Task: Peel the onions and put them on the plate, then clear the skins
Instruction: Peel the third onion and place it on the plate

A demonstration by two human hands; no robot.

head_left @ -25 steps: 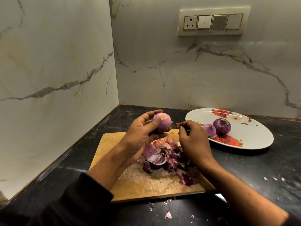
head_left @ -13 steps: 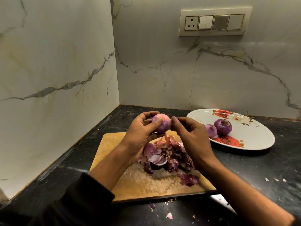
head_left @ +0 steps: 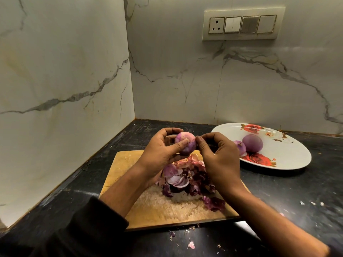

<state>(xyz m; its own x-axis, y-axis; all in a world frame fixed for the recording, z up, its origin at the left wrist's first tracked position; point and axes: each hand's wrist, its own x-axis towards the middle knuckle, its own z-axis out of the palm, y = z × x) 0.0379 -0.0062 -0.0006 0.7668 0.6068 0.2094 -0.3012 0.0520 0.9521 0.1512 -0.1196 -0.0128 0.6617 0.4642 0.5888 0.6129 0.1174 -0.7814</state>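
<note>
My left hand (head_left: 159, 154) grips a pinkish-purple onion (head_left: 186, 139) above the wooden cutting board (head_left: 157, 210), thumb across its front. My right hand (head_left: 220, 160) has its fingers curled and pinches at the onion's right side with thumb and fingertips. A heap of purple and pink onion skins (head_left: 187, 177) lies on the board under both hands. To the right, a white oval plate with red roses (head_left: 289, 164) holds two peeled onions, a larger one (head_left: 252, 142) and a smaller one (head_left: 241, 146) partly hidden behind my right hand.
The board sits on a black counter (head_left: 306, 191) in a corner between two marble walls. Small skin scraps (head_left: 191, 244) lie on the counter in front of the board and at the right. A switch panel (head_left: 243, 25) is on the back wall.
My right hand moved left from near the plate to the onion and now pinches its right side. My left hand kept holding the onion and raised it slightly.
</note>
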